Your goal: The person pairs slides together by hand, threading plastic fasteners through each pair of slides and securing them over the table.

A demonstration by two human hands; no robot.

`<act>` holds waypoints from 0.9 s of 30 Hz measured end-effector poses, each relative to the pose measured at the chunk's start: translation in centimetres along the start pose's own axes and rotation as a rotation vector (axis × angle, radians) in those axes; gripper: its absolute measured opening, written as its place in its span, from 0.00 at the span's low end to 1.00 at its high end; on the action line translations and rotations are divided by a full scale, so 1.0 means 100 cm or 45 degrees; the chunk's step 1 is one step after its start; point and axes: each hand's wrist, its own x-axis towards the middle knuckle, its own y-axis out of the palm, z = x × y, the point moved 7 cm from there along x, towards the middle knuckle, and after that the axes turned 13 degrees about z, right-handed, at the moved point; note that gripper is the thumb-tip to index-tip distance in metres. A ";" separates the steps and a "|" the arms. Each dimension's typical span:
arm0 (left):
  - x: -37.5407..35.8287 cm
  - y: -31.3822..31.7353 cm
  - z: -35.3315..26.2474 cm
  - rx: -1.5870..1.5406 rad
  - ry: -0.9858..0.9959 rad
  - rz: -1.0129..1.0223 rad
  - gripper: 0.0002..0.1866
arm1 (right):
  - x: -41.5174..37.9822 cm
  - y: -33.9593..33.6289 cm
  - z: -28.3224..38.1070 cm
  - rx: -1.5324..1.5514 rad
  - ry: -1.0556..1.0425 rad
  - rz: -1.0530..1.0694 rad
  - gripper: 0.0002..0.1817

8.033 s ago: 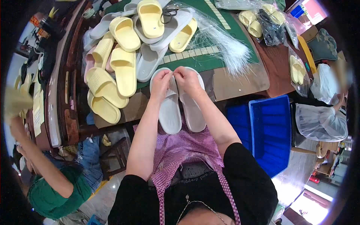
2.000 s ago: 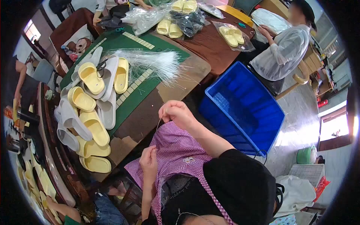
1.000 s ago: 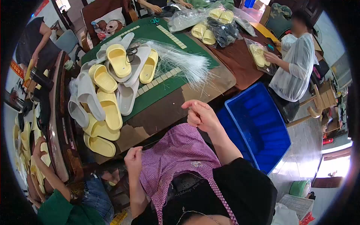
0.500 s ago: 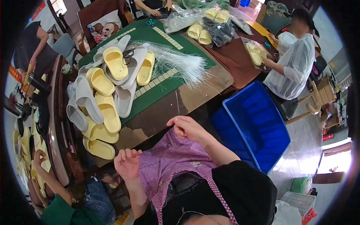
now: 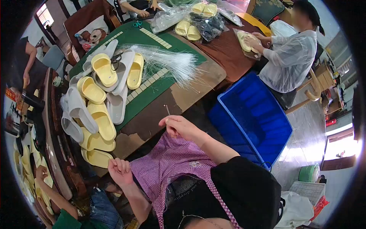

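My left hand [image 5: 120,171] is raised beside the left edge of a purple checkered apron [image 5: 167,160], its fingers curled in. My right hand [image 5: 179,126] hovers over the apron's upper edge near the table, fingers bent and thumb drawn toward them. Anything pinched in either hand is too fine to make out. Nearest to my left hand is a yellow slipper [image 5: 97,158] at the table's edge. It lies below a heap of yellow and grey slippers [image 5: 102,116]. A spread bundle of thin clear plastic strands [image 5: 171,65] rests on the green mat [image 5: 145,101].
A blue bin [image 5: 249,118] stands right of the table. Across from it a person in a white top [image 5: 291,57] handles a bagged pair of slippers [image 5: 247,42]. More bagged slippers [image 5: 188,30] lie at the back. Other people sit to the left and far side.
The view has shifted, so table and slippers appear farther left. My hands keep nearly the same pose, with the left fingers slightly more curled. The person opposite has moved a hand over the bagged slippers.
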 end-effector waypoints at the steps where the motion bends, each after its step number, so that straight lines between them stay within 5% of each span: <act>1: 0.003 -0.007 -0.001 0.000 0.000 -0.003 0.15 | 0.001 -0.001 0.001 0.002 0.002 0.000 0.14; 7: 0.028 -0.041 -0.012 1.072 0.181 -0.599 0.12 | 0.012 -0.025 0.031 -0.354 -0.255 -0.341 0.13; 11: 0.071 -0.077 0.013 1.580 0.245 -0.377 0.14 | 0.010 0.012 0.099 -0.651 -0.704 -0.324 0.13; 15: 0.097 -0.062 0.056 2.032 0.086 -0.184 0.15 | -0.018 0.110 0.171 -1.853 -1.064 -0.338 0.19; 17: 0.093 -0.092 0.081 2.546 0.087 -0.099 0.13 | -0.026 0.153 0.186 -2.008 -1.192 -0.128 0.21; 21: 0.090 -0.087 0.083 2.607 0.155 -0.068 0.12 | -0.058 0.216 0.209 -1.658 -1.720 0.143 0.11; 27: 0.084 -0.071 0.089 2.725 0.291 0.000 0.12 | -0.084 0.250 0.221 -1.533 -1.877 0.235 0.10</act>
